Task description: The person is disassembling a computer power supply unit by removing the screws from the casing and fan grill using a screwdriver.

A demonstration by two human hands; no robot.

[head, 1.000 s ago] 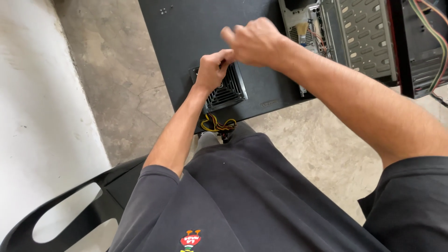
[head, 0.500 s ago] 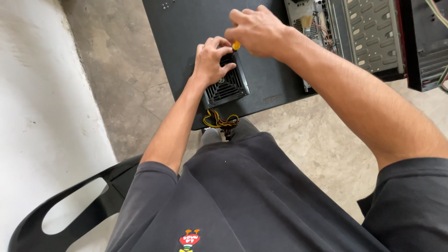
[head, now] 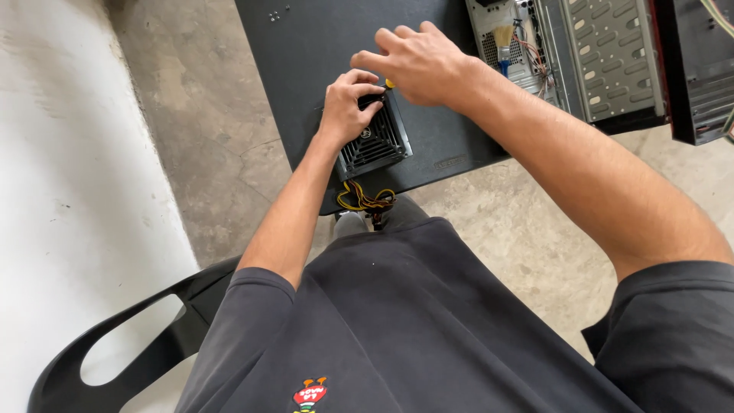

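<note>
At 8 o'clock in my view I see the curved back of a black plastic chair, standing on the grey concrete floor.

At 12 o'clock lies a flat black panel. On its near part rests a small power supply unit with a slotted fan grille facing up. A bundle of yellow, red and black wires leaves the unit at its 6 o'clock side and hangs over the panel edge.

My left hand rests on the 11 o'clock corner of the power supply unit, fingers curled down against its top edge. I cannot tell whether the fingers clamp the housing or only press on it.

My right hand sits at 1 o'clock from the left hand, just beside it. It is closed around a tool with a yellow handle; only a small yellow part shows below the fingers, touching the top edge of the unit.

At 2 o'clock stands an open computer case with a perforated metal frame. A small brush with pale bristles stands inside it at its left end.
</note>
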